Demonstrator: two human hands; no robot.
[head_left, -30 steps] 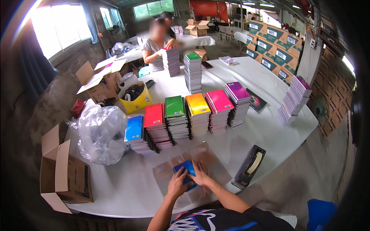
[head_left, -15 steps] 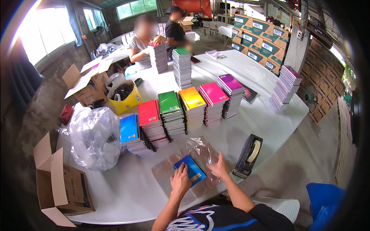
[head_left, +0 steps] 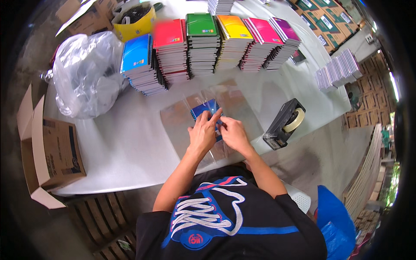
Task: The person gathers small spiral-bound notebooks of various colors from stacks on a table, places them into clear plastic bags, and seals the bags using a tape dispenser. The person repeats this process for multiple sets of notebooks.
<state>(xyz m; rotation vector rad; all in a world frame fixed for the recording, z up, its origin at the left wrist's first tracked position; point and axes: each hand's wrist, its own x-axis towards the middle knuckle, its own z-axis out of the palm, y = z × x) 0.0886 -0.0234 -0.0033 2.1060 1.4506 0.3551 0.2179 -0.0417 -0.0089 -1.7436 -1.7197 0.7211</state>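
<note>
Presently both hands meet at the near table edge: left hand (head_left: 203, 132) and right hand (head_left: 233, 133), fingers pinched on a clear plastic sleeve (head_left: 225, 102) over a blue notebook (head_left: 203, 109). Notebook lies just beyond the fingertips, long axis running away from the person; left hand nearer it. Right: tape dispenser (head_left: 284, 123). Far: coloured notebook stacks (head_left: 203, 41).
</note>
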